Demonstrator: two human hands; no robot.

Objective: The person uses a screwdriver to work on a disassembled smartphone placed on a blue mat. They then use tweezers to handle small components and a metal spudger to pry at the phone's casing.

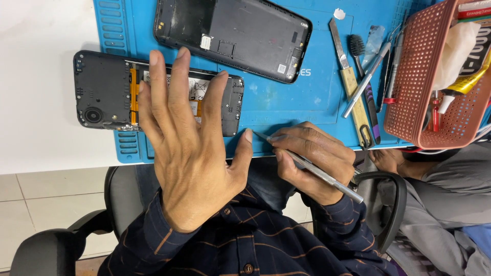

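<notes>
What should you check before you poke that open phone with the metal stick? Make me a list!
1. Metal tool held firmly in right hand: ok.
2. Tool tip clear of the left hand thumb: not ok, tip is right at it.
3. Opened phone lying flat on blue mat: ok.
4. Phone steadied by left hand: not ok, fingers are spread above it.
5. Back cover set aside: ok.
6. Screws all out: cannot tell.
</notes>
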